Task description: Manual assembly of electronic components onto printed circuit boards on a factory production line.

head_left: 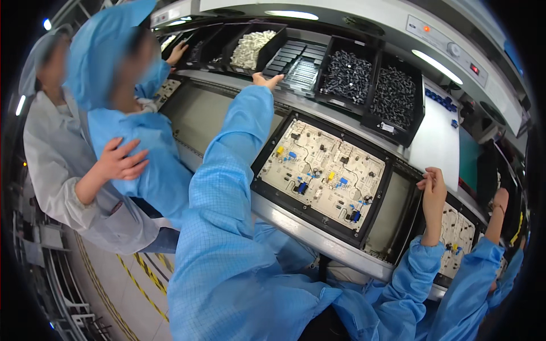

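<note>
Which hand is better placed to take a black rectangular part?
Probably left: the left hand is beside the black rectangular parts; the right hand is right of the central circuit board.

We are looking at a pale floor bearing yellow-and-black tape; a rack is standing at far left, and lamps are glowing along a white hood running overhead.
</note>
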`<state>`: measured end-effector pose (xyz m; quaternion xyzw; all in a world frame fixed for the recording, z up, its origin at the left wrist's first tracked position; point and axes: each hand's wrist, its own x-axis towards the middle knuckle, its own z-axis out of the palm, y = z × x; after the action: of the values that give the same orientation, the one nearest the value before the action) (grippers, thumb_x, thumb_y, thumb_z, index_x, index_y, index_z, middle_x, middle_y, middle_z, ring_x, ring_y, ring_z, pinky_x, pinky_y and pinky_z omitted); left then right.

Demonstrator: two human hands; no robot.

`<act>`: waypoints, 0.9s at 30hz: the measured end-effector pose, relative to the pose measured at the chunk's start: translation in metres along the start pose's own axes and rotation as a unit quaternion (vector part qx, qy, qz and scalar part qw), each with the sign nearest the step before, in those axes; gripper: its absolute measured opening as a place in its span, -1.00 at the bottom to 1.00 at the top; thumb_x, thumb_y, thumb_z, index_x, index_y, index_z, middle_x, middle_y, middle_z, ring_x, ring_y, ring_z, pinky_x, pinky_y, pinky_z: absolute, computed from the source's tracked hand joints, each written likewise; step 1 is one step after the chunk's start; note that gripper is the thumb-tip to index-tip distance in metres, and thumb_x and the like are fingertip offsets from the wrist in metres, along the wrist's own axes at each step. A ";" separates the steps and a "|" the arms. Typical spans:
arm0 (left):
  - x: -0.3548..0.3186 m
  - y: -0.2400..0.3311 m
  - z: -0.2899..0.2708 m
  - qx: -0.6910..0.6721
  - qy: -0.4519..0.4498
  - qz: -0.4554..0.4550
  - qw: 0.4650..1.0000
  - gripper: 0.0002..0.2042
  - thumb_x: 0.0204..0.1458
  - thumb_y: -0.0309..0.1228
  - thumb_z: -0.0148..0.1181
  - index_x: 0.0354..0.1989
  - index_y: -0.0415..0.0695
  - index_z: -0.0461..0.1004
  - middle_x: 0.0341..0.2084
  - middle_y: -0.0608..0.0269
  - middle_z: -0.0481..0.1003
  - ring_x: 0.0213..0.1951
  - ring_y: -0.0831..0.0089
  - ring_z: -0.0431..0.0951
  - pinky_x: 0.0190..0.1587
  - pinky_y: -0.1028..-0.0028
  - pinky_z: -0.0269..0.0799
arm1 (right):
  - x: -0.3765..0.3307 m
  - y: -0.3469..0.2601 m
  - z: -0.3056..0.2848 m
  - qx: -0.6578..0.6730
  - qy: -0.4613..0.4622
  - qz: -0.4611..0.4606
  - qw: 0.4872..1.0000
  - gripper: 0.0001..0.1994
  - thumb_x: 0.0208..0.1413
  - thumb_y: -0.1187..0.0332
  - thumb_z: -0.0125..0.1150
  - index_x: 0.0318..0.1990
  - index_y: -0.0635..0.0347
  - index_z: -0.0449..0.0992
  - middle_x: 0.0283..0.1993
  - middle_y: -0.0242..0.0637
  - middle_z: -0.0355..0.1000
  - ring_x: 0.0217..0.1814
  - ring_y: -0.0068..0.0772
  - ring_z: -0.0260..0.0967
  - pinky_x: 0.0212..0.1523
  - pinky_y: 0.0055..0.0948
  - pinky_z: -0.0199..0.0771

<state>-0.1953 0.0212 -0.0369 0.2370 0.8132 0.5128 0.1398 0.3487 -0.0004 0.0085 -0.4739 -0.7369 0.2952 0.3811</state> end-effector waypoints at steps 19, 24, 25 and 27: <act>0.061 -0.046 -0.002 -0.004 -0.071 -0.062 0.996 -0.73 -0.20 -0.21 0.30 -0.42 -0.15 0.56 -0.45 0.09 0.55 -0.38 0.27 0.54 -0.26 0.31 0.42 | 0.021 0.015 0.020 -0.010 0.025 -0.015 1.000 -0.82 0.09 0.62 -0.05 -0.13 0.31 0.30 -0.42 -0.26 0.35 -0.43 -0.51 0.41 -0.38 -0.61 0.38; 0.071 -0.050 -0.011 -0.019 -0.056 -0.053 0.997 -0.60 -0.14 -0.29 0.27 -0.11 -0.21 0.46 -0.33 0.22 0.53 -0.34 0.44 0.53 -0.48 0.48 0.31 | 0.014 0.000 0.031 0.083 -0.044 0.018 0.995 -0.86 0.08 0.63 -0.01 -0.18 0.35 0.32 -0.36 -0.27 0.35 -0.39 -0.56 0.41 -0.37 -0.64 0.40; 0.071 -0.054 -0.013 -0.022 -0.050 -0.052 0.997 -0.57 -0.12 -0.30 0.26 -0.05 -0.22 0.44 -0.31 0.25 0.53 -0.33 0.47 0.53 -0.52 0.51 0.29 | 0.011 -0.007 0.034 0.077 -0.050 0.017 0.996 -0.87 0.08 0.62 0.01 -0.20 0.36 0.34 -0.34 -0.29 0.35 -0.39 -0.58 0.40 -0.36 -0.65 0.40; 0.074 -0.058 -0.014 -0.050 -0.009 -0.025 0.998 -0.57 -0.13 -0.35 0.26 -0.04 -0.22 0.43 -0.34 0.23 0.53 -0.36 0.46 0.54 -0.54 0.53 0.29 | 0.010 -0.009 0.042 0.087 -0.059 0.006 0.994 -0.87 0.08 0.62 0.01 -0.20 0.36 0.35 -0.34 -0.29 0.36 -0.39 -0.58 0.40 -0.36 -0.65 0.41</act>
<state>-0.2785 0.0286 -0.0824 0.2143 0.7908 0.5472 0.1713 0.3071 0.0022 -0.0041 -0.4255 -0.7266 0.3876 0.3751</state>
